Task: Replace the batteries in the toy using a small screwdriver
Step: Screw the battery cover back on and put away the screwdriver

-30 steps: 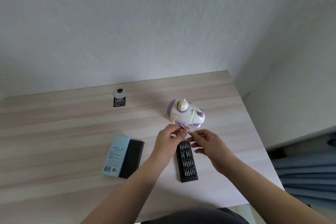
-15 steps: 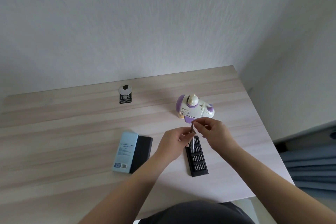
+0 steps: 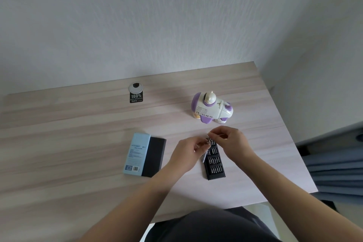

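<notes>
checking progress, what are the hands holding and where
The left hand grips the screwdriver by its handle; the right hand pinches its tip end.

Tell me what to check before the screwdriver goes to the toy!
1. Left hand grips the screwdriver: ok.
2. Right hand pinches a bit at its tip: ok.
3. Bit seated: cannot tell, too small.
4. Bit tray within reach, under the hands: ok.
5. Toy turned over to show its battery door: not ok, it stands upright.
6. New batteries out: cannot tell, none seen.
</notes>
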The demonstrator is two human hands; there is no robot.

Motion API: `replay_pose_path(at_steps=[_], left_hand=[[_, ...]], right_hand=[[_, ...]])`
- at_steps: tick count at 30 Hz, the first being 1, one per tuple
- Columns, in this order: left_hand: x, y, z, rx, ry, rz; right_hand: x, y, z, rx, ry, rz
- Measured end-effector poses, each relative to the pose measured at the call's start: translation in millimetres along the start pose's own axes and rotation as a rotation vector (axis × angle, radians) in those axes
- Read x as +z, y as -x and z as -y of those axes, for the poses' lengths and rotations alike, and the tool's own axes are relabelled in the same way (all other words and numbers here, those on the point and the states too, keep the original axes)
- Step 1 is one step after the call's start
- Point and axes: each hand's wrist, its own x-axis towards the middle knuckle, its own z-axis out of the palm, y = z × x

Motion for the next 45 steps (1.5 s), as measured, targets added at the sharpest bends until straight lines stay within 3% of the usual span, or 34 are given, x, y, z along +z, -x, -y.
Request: replay_pose_path(at_steps=[5, 14, 28, 40, 45], left_hand=[[22.5, 3.9, 9.7, -0.080, -0.026, -0.028], [69.8, 9.0, 34.4, -0.401, -0.077, -0.145], [97.0, -11.2, 33.0, -0.553, -0.229, -0.210], [94.3, -10.4, 39.3, -0.438, -0.232, -0.228], [94.7, 0.0, 57.6, -0.149, -0.396, -0.216]], right_hand=[[-9.0, -7.5, -16.6, 0.010, -0.055, -0.024], [-25.6, -21.8, -53.1, 0.034, -0.050, 0.150], [-19.1, -26.6, -102.8, 0.058, 0.151, 0.293], [-8.6, -25.3, -116.0, 0.090, 0.168, 0.283], [-1.5, -28.3, -120.8, 0.134, 0.093, 0.269]])
